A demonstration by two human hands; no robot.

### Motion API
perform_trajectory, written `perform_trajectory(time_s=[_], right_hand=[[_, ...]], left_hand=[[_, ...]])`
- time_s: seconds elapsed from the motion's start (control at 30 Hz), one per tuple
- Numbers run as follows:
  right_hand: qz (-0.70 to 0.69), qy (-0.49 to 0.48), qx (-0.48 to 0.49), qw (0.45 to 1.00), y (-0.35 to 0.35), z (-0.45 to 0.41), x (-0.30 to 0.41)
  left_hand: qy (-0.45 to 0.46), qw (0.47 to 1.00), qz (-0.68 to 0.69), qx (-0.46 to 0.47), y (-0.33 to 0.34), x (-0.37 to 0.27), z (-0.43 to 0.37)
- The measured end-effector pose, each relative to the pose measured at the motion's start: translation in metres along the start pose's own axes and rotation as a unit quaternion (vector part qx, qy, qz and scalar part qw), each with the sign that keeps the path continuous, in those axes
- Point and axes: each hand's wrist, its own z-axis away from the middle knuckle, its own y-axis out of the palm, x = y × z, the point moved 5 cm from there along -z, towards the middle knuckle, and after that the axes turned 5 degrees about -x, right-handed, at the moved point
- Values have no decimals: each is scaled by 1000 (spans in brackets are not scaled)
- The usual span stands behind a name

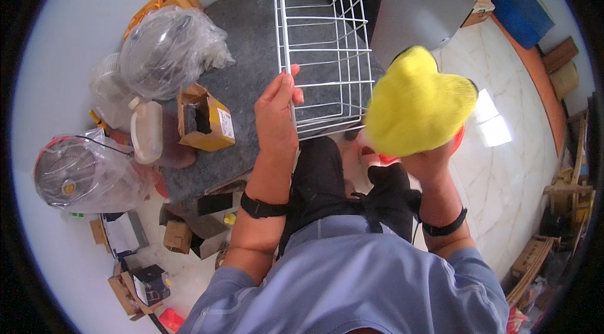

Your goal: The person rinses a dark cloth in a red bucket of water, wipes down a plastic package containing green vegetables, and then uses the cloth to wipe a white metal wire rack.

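Observation:
My left hand (279,109) grips the near left rim of a white wire rack (330,49), fingers curled over the rail. The rack is tilted above a dark grey stone-like tabletop (240,20). On the right, my right hand (428,161) holds a bright yellow cloth (420,105) from below, and the cloth hides most of its fingers. The cloth is close to the rack's lower right side. A red object (457,139), partly hidden, shows behind the cloth and my right hand.
Left on the table are a plastic-wrapped item (165,50), a plastic jug (147,131) and an open cardboard box (207,119). A plastic-covered fan (71,173) stands farther left. A grey refrigerator (424,8) stands beyond the table. Boxes (151,284) lie on the floor at lower left.

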Motion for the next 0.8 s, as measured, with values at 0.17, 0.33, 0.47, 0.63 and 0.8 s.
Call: perform_trajectory(time_s=[0.17, 0.33, 0.47, 0.63, 0.8], right_hand=[[52, -87, 105, 989, 86, 9, -6], [0, -55, 156, 986, 103, 21, -31], [31, -50, 88, 994, 65, 20, -57], [-10, -20, 106, 994, 81, 19, -51], [-73, -23, 99, 992, 93, 19, -50]], left_hand=[[-16, 1000, -3, 7, 16, 5, 5], [-4, 1000, 15, -18, 12, 8, 0], [26, 1000, 15, -1, 11, 10, -4], [25, 1000, 6, -8, 25, 9, -1], [-4, 1000, -3, 2, 25, 7, 0]])
